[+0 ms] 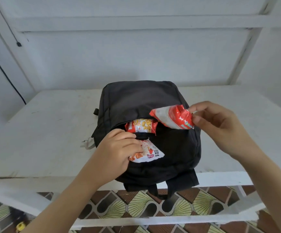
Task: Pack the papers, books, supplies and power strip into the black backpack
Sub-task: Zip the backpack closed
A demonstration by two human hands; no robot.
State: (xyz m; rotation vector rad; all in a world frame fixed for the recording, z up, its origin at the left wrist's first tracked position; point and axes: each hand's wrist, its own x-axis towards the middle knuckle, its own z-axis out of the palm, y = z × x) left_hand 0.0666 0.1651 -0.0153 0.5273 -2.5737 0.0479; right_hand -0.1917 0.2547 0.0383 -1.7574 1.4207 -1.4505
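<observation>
The fingers of your right hand (220, 125) pinch the red packet (171, 117) by one end, long axis pointing left, just above the black backpack (144, 98) mouth on the surface (44, 123), while your left hand (118, 148) grips a white packet (150, 153) there.

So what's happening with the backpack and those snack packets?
A person is handling snack packets at the open black backpack, which lies on the white table. The right hand pinches a red packet above the opening. The left hand holds a white-and-red packet at the bag's mouth. A third packet pokes out of the opening.
</observation>
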